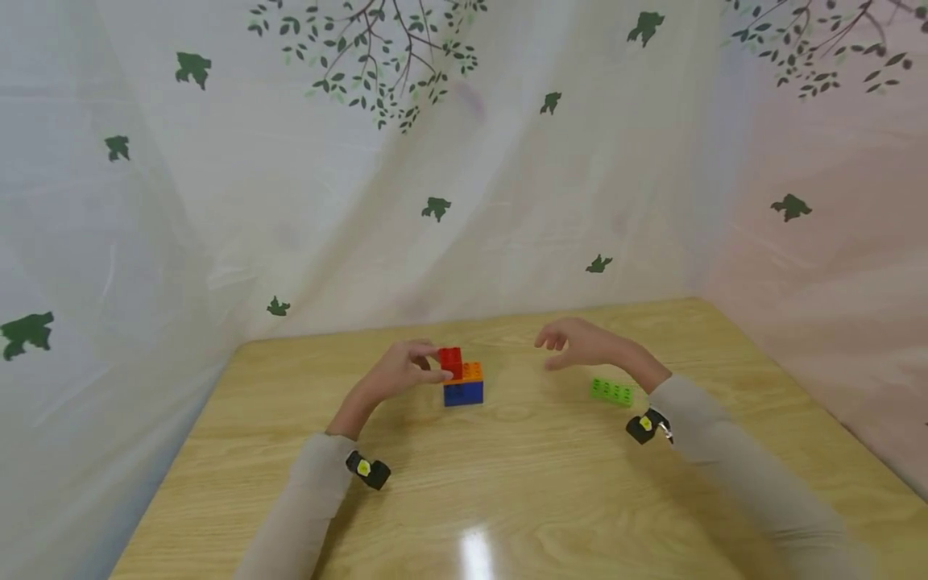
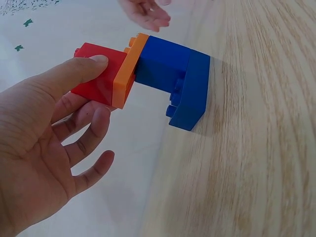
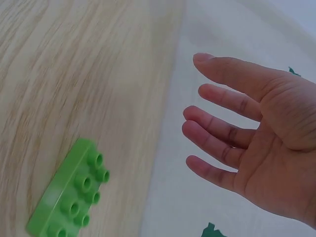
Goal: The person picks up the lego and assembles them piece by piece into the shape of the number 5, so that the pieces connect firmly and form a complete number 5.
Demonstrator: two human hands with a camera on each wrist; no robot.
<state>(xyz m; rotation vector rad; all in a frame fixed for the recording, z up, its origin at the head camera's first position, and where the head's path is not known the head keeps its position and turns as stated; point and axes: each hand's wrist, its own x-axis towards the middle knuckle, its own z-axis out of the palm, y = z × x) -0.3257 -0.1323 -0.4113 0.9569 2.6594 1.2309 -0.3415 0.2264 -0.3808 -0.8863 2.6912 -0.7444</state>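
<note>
My left hand (image 2: 54, 133) pinches a red brick (image 2: 106, 74) between thumb and fingers. That brick sits on one end of a flat orange brick (image 2: 129, 69), which rests on a blue brick (image 2: 163, 61). At the bottom, a longer blue brick (image 2: 195, 94) stands on the table, some of its studs bare under the orange overhang. To the right, my right hand (image 1: 580, 342) hovers above the table, fingers loosely bent and holding nothing. A light green brick (image 1: 611, 391) with two rows of studs lies on the table below the right forearm.
The wooden table (image 1: 449, 483) has its far edge against a pale curtain (image 1: 348, 201) printed with leaves and branches. Small black cameras are strapped to both wrists, the left one (image 1: 368, 470) low over the tabletop.
</note>
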